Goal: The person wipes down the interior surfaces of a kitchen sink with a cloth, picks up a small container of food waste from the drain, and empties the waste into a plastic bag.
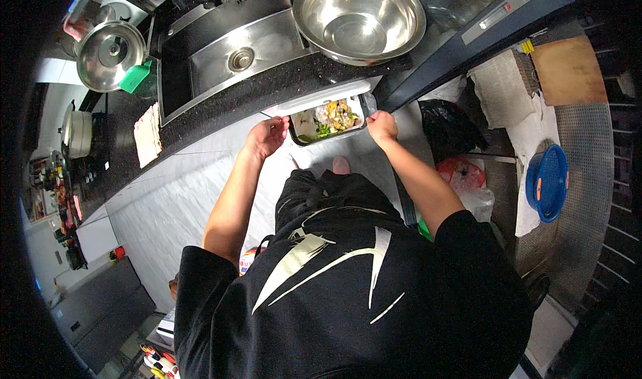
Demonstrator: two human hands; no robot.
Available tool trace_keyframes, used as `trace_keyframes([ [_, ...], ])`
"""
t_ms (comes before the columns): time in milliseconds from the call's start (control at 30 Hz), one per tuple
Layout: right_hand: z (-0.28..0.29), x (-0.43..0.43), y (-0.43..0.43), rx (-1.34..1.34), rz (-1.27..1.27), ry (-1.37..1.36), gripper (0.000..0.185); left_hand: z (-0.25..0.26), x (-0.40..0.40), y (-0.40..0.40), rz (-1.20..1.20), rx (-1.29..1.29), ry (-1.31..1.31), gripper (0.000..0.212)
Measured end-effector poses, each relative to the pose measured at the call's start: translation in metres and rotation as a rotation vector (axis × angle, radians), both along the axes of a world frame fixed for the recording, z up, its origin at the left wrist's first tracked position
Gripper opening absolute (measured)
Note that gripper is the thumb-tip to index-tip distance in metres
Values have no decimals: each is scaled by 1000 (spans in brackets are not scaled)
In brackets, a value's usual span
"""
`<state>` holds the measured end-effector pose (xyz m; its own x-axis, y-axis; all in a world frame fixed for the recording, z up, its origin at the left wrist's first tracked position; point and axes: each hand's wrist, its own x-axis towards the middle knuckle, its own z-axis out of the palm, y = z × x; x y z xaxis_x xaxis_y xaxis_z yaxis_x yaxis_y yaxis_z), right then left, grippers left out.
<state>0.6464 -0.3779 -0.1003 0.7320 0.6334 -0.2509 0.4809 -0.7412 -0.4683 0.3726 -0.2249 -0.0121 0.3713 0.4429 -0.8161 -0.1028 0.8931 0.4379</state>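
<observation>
A waste bin (295, 139) with a dark rim hangs below the counter edge, its white lid (321, 98) raised along the back. Inside lie food scraps (338, 116), with yellow, brown and green pieces. My left hand (267, 136) is at the bin's left side, fingers bent close to the rim; whether they grip anything is unclear. At the right corner, my right hand (382, 127) pinches the rim area, where a clear plastic liner (370, 101) shows. The outer wall of the bin is mostly hidden from above.
Above the bin, a large stainless steel bowl (358, 20) stands on the dark counter (225, 96) beside a steel sink (215, 80). A folded cloth (148, 136) lies left. At right are a black plastic bag (446, 126), a blue basin (546, 183) and a cutting board (570, 71).
</observation>
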Motion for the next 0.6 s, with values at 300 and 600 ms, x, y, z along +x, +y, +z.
trace_keyframes([
  [300,-65,28,-10,199,-205,-132,18,-1,3,-2,53,-44,-28,11],
  [600,-50,15,-5,65,-863,1280,75,-4,-5,-7,54,-17,-67,12],
])
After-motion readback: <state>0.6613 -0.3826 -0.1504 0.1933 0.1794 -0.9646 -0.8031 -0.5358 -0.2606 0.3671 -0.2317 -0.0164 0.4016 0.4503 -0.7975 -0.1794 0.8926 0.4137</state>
